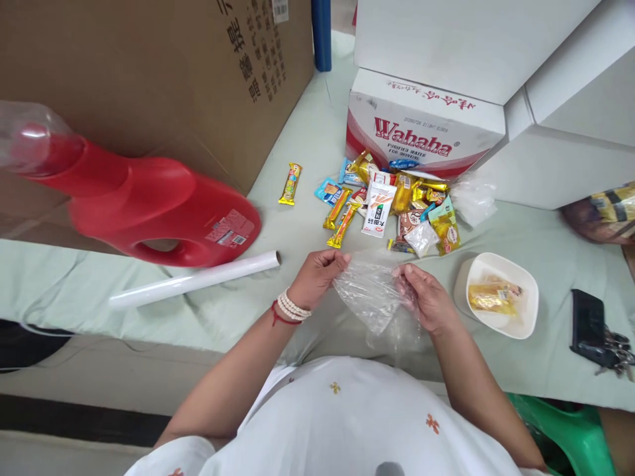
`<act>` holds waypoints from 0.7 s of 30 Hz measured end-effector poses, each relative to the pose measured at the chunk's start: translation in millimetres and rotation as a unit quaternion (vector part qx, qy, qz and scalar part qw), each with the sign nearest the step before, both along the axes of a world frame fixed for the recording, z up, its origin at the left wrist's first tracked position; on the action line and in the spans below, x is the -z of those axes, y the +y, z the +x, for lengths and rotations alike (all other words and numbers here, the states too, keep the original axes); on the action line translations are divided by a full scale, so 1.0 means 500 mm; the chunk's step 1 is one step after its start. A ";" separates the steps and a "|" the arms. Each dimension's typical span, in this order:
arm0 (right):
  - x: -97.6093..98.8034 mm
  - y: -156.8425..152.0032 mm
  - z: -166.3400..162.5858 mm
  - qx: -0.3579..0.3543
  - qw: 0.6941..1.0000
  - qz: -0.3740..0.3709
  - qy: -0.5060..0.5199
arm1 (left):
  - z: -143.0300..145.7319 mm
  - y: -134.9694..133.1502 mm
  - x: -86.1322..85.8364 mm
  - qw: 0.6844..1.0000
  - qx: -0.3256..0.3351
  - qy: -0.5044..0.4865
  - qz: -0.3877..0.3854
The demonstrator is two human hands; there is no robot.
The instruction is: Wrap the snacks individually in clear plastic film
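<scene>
A clear plastic bag (370, 291) is stretched between my two hands, above the near part of the green-covered table. My left hand (317, 277), with a beaded bracelet at the wrist, pinches its left edge. On the other side my right hand (427, 297) grips the bag's right edge between thumb and fingers. Just beyond lies a pile of wrapped snacks (380, 208), in yellow, blue, white and brown packets. One yellow snack bar (290, 184) lies apart to the left. Right of my right hand stands a white tub (530, 297) holding yellow-wrapped snacks.
A red jug (163, 205) and a white roll (198, 281) lie to the left, before a large brown carton (163, 79). A Wahaha carton (421, 125) and white boxes (471, 39) stand behind the snacks. At right are a black phone (588, 324) and keys (620, 354).
</scene>
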State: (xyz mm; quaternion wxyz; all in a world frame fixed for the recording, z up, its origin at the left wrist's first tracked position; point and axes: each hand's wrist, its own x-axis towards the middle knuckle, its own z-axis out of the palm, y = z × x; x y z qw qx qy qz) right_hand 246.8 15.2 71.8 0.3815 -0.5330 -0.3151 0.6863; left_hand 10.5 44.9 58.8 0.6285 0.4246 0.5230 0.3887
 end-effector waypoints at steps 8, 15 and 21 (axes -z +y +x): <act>0.048 -0.024 -0.047 0.018 0.993 0.060 -0.099 | 0.016 -0.008 0.006 0.930 -0.012 -0.336 -0.146; 0.050 -0.019 -0.060 0.114 0.984 0.073 -0.112 | 0.064 -0.053 0.052 0.876 0.067 -0.411 -0.244; 0.047 -0.030 -0.036 0.136 0.950 0.142 -0.243 | 0.062 -0.055 0.040 0.887 0.087 -0.391 -0.232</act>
